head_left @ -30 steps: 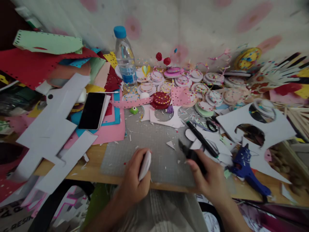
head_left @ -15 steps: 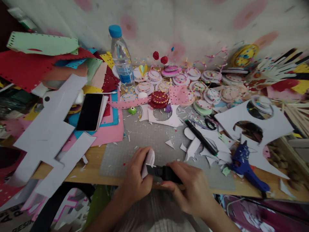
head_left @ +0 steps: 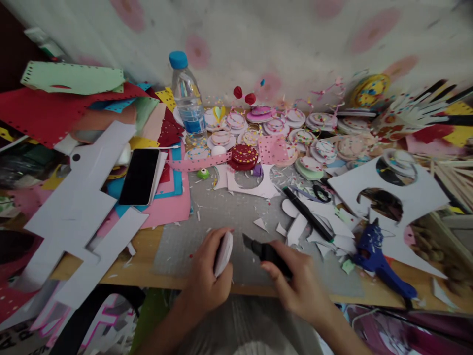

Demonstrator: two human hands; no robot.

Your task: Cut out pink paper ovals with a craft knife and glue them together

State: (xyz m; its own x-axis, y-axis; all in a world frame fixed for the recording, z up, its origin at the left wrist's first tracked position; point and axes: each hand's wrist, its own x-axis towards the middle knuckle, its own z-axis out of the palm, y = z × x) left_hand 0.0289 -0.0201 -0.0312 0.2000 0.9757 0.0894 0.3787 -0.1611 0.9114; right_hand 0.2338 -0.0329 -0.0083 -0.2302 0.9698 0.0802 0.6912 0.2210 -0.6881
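My left hand (head_left: 209, 271) is closed around a small white foam-board disc (head_left: 223, 254), held on edge over the front of the grey cutting mat (head_left: 173, 256). Across from it, my right hand (head_left: 295, 278) grips a black utility knife (head_left: 271, 255). The knife's dark blade points up and left toward the disc, with a gap between them. White scraps (head_left: 260, 224) lie on the mat beyond both hands. A black marker (head_left: 308, 214) rests on cut white pieces to the right.
At the right lies a blue glue gun (head_left: 380, 261) beside a white sheet with round holes (head_left: 417, 197). Decorated round pieces (head_left: 244, 157) crowd the back, near a water bottle (head_left: 188, 101). A phone (head_left: 139, 176) sits on coloured sheets at left, by a large white cutout (head_left: 81, 182).
The blade has come away from the disc's edge as my right hand moved right. The disc now shows a rounded edge in my left hand. The view has tilted slightly up.
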